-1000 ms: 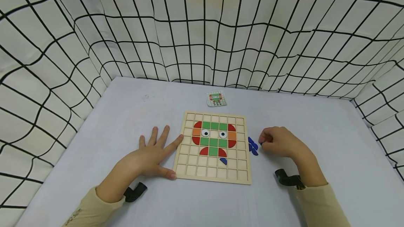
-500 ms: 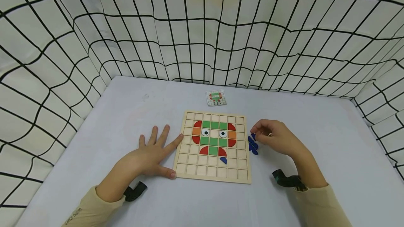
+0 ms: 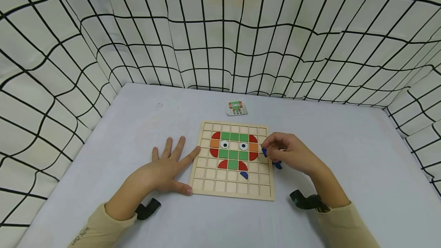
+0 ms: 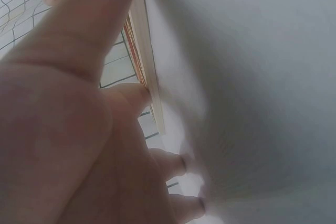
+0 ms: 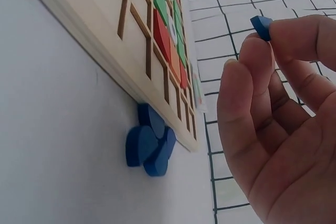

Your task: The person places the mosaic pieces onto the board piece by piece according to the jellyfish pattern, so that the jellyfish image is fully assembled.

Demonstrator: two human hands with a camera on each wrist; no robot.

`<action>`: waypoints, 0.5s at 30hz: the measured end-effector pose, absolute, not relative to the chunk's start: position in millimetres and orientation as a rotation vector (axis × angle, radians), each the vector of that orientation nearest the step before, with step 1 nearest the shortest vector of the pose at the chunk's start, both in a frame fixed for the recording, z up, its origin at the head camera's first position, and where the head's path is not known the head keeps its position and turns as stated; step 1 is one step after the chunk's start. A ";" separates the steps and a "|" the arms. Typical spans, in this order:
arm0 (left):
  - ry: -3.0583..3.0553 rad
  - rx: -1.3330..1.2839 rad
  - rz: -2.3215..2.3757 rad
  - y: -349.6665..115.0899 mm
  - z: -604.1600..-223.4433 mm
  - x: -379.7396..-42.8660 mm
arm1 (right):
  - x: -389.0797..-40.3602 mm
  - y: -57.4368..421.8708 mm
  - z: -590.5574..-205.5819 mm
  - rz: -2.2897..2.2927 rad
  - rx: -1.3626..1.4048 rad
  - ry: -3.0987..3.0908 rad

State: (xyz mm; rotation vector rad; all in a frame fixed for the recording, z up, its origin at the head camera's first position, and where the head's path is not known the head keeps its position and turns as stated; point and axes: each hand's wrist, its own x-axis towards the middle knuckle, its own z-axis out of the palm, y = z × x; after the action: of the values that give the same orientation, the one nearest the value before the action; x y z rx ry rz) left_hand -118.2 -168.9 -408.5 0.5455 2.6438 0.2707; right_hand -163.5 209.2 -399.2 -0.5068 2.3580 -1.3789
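A wooden grid board [image 3: 213,186] lies on the table, with red, green and orange pieces and two eye pieces set in its cells as a face. One blue piece [image 3: 244,175] sits on it below the right red piece. My left hand [image 3: 163,171] lies spread at the board's left edge, forefinger and thumb touching the frame. Over the board's right side, my right hand [image 3: 293,152] pinches a small blue piece [image 5: 260,28] between thumb and fingertip, raised above the surface in the right wrist view. Several blue pieces [image 5: 142,145] lie beside the board's edge, partly hidden by that hand in the head view.
Behind the board lies a small card [image 3: 236,107] printed with a similar face on a grid. A white cloth wall with black netting [image 3: 224,33] rises around the back and sides of the white table [image 3: 165,110].
The right hand has lifted a blue piece from beside the loose pile and moved left, over the board's right edge. The left hand stays in place.
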 end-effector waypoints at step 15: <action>2.654 0.552 0.261 -168.7 -408.4 -117.8 | -158.4 193.2 -409.4 -1.391 -0.612 2.244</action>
State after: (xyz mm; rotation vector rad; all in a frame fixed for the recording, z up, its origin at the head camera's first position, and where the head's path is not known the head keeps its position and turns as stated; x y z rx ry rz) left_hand -117.8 -168.7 -408.4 0.5516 2.6537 0.2614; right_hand -158.4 193.2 -409.4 -0.6118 2.2440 -1.3908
